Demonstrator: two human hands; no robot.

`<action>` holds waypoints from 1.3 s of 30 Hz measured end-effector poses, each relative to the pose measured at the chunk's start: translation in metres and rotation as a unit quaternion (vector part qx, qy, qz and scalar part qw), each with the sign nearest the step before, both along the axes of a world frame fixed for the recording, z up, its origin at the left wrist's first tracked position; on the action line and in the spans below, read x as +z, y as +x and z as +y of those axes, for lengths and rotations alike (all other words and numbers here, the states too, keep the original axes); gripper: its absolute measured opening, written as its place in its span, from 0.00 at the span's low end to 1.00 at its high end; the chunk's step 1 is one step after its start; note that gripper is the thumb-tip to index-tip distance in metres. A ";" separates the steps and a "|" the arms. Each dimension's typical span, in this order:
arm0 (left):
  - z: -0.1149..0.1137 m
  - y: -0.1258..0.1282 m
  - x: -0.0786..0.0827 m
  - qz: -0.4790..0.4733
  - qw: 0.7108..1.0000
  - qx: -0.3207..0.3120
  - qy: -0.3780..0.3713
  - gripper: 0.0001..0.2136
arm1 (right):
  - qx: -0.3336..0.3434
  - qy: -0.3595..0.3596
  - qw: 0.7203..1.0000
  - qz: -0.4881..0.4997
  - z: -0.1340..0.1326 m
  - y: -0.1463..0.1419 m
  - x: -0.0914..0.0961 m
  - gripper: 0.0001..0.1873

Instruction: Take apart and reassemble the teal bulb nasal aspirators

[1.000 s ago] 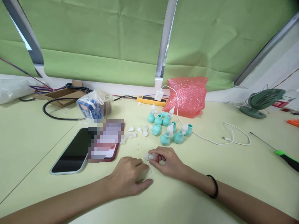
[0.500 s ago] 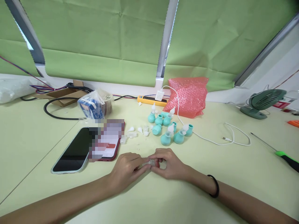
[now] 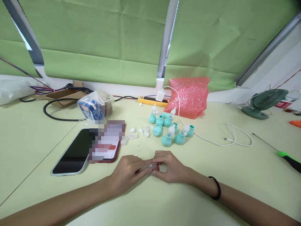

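My left hand [image 3: 128, 172] and my right hand [image 3: 170, 167] meet low in the middle, just above the table. Between their pinched fingertips is a small clear plastic connector [image 3: 151, 166], gripped from both sides; the fingers hide much of it. Beyond the right hand stand several teal squeeze bulbs [image 3: 166, 141]. Some carry clear connectors with pointed soft tips [image 3: 171, 130], others have bare necks, and one bulb [image 3: 157, 131] lies on its side. Loose white cone tips [image 3: 140, 131] and clear connectors [image 3: 133, 136] lie to the left of the bulbs.
Two phones, one dark-screened [image 3: 72, 155] and one red-cased [image 3: 116, 153], lie at left. Behind are a bagged blue package [image 3: 92, 108], a yellow power strip [image 3: 148, 100] and pink bubble wrap [image 3: 188, 97]. Rightward are a white cable [image 3: 211, 143], a screwdriver [image 3: 285, 157] and a green fan [image 3: 268, 100].
Both hands stay pressed together on the clear connector, with small finger shifts that cover slightly more of it. The bulbs and loose parts lie as before.
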State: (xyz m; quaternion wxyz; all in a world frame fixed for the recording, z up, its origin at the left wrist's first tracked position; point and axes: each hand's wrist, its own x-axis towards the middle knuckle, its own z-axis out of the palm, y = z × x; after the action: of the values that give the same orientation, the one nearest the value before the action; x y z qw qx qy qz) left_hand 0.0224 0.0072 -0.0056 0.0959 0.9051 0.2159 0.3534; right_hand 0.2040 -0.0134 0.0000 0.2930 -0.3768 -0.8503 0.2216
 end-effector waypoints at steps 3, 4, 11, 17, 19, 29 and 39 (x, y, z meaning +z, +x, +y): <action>-0.001 -0.001 0.001 0.008 1.000 0.008 0.001 0.11 | 0.000 0.000 1.000 0.010 0.000 0.000 0.000 0.03; -0.001 -0.001 0.001 0.009 1.000 0.011 0.001 0.11 | 0.000 0.000 1.000 0.011 0.000 0.000 0.000 0.03; -0.002 0.000 0.001 0.003 1.000 0.029 0.000 0.10 | -0.010 0.003 1.000 -0.001 -0.001 0.000 0.001 0.06; -0.002 -0.001 0.002 0.008 1.000 0.018 0.009 0.10 | -0.008 0.002 1.000 0.002 0.000 0.000 -0.001 0.05; -0.003 -0.001 0.002 0.023 0.999 0.012 0.025 0.10 | -0.006 0.002 1.000 0.005 0.000 0.000 0.000 0.07; -0.001 -0.001 -0.003 0.046 0.998 0.017 0.038 0.09 | -0.006 0.003 1.000 0.002 0.000 0.001 0.000 0.08; -0.003 -0.002 -0.002 0.084 0.994 0.013 0.073 0.10 | -0.014 0.002 1.000 0.010 0.001 0.000 -0.001 0.06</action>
State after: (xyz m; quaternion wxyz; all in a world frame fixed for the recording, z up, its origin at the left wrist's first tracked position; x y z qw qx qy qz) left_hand 0.0206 0.0039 -0.0073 0.0064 0.9335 0.2085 0.2917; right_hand 0.2045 -0.0124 -0.0013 0.3058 -0.3857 -0.8424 0.2193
